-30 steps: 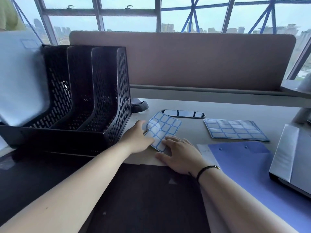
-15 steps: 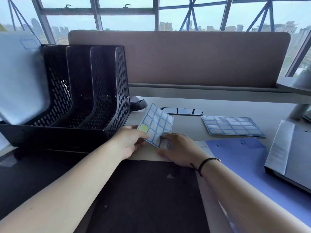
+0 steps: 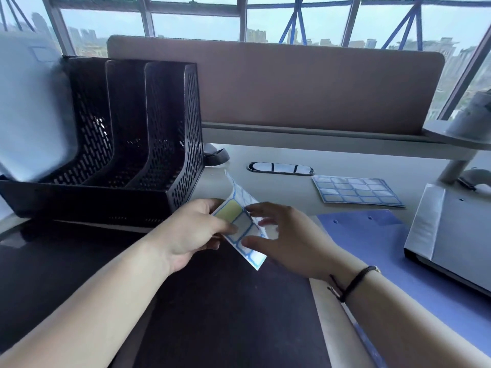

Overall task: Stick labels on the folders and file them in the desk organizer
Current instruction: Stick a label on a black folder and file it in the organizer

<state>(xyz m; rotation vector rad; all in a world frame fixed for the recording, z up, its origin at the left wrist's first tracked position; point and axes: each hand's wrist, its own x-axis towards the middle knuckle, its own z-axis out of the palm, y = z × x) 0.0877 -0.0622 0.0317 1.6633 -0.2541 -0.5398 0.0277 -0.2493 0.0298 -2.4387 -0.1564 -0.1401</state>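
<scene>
My left hand (image 3: pixel 194 232) pinches the label sheet (image 3: pixel 240 221) above the black folder (image 3: pixel 225 314); my right hand (image 3: pixel 289 240), fingers loose, touches its edge. I judge I am peeling one label, which next needs a fingertip under a corner. Beyond are the desk (image 3: pixel 279 192), the black organizer (image 3: pixel 119 144) and windows (image 3: pixel 202 19).

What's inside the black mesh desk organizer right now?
The black mesh desk organizer holds one pale blue folder in its leftmost slot; the other slots look empty, their floors partly hidden.
</scene>
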